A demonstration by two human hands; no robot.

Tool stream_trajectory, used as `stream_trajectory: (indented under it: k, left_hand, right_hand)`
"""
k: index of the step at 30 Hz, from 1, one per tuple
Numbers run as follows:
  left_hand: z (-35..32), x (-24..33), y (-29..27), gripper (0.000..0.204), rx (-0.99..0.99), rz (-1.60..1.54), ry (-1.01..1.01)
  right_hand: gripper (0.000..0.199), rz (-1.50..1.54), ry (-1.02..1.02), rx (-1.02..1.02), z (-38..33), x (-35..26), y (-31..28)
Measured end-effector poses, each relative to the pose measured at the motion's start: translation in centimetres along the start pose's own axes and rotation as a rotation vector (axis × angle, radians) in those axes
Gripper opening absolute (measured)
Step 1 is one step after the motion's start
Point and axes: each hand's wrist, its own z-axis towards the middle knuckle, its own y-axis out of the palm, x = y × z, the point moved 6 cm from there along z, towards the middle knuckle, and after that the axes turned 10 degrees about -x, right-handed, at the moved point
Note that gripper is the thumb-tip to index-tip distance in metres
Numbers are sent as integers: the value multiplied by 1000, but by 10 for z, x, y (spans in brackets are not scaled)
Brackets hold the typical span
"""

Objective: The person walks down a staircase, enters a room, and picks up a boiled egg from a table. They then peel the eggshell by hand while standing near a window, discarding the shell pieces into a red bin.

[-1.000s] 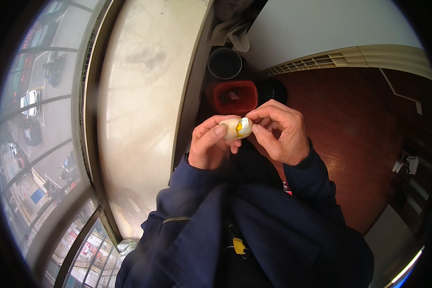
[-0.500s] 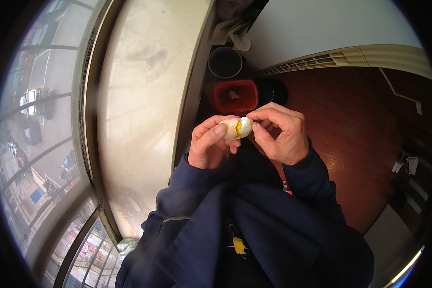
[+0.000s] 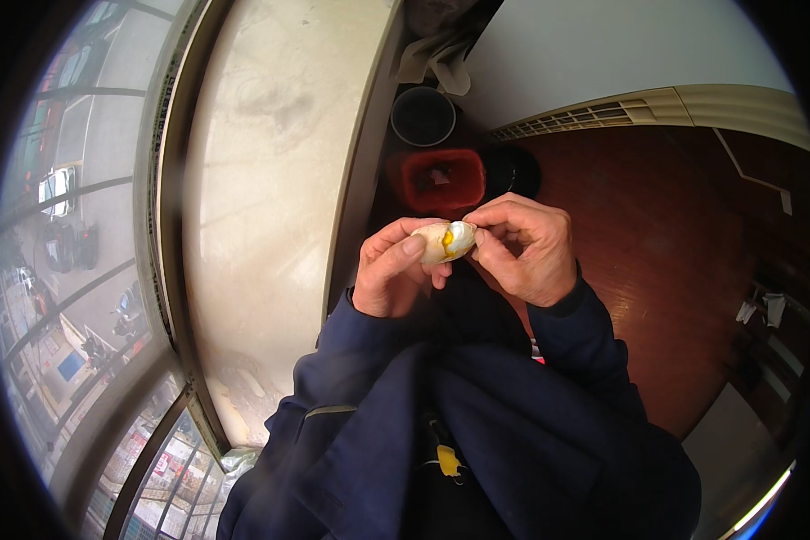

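Observation:
A cracked boiled egg (image 3: pixel 443 242), pale shell on its left part, glossy white and yellow yolk showing on its right, lies across my fingers at mid-picture. My left hand (image 3: pixel 394 265) is closed around its shelled end, thumb on top and fingers beneath. At the other end, the thumb and forefinger of my right hand (image 3: pixel 533 252) are pinched against the bared white; whether a bit of shell is between them is too small to tell. Both hands are held in front of my dark blue coat (image 3: pixel 504 423).
Beyond my hands a red bin (image 3: pixel 407 184) with a scrap in it stands on the reddish floor (image 3: pixel 657 243), a dark round bucket (image 3: pixel 423 117) behind it. A pale sill (image 3: pixel 270 180) runs along the window at left. A white appliance with a vent grille (image 3: pixel 594 117) stands far right.
Almost nothing differs. My right hand has shifted very slightly at the egg's end, and both hands stay on the egg.

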Motion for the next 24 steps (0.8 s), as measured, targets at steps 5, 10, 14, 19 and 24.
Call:
stream_trajectory:
  k: [5, 10, 14, 19, 24]
  left_hand:
    - [1, -1, 1, 46, 4, 19, 2]
    - [1, -1, 3, 48, 6, 28, 2]
    - [1, -1, 4, 42, -6, -31, 4]
    - [1, -3, 4, 40, 1, -60, -23]
    - [2, -8, 3, 44, -41, -37, -80]
  right_hand:
    - [15, 52, 70, -46, -3, 5, 0]
    - [15, 96, 61, -49, -4, 10, 1]
    - [6, 186, 48, 42, -3, 15, -2]
    - [9, 365, 160, -30, -3, 25, -1]
    - [12, 418, 260, -136, -2, 28, -5]
